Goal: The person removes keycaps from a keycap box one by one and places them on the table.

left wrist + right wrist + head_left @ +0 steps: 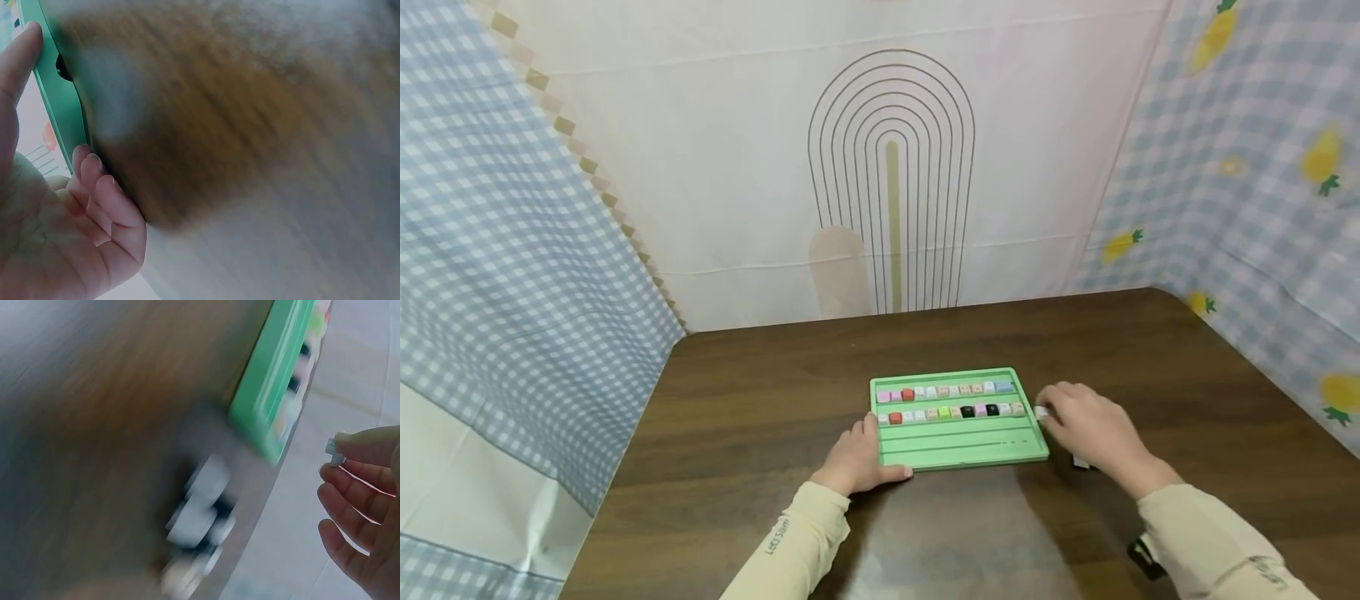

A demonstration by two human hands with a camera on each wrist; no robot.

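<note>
A light green tray (pixel 962 457) lies on the table, with two rows of colourful keycaps (pixel 943 412) in its upper grooves. Its lower grooves show bare green. My left hand (pixel 853 462) holds the tray's near left corner, thumb along the front edge and fingers against the left side. Just off the tray's right edge, my right hand (pixel 1093 425) pinches a small white keycap (pixel 335 453) between thumb and index finger. Beneath that hand are several loose white and black keycaps (pixel 194 522), blurred in the right wrist view and mostly hidden in the head view.
The dark wooden table (pixel 752 433) stretches around the tray. A white curtain (pixel 737 183) with an arch print hangs behind it, with blue checked cloth (pixel 550 208) at the left and pineapple-print cloth (pixel 1247 217) at the right. A small dark object (pixel 1146 558) shows beside the right sleeve.
</note>
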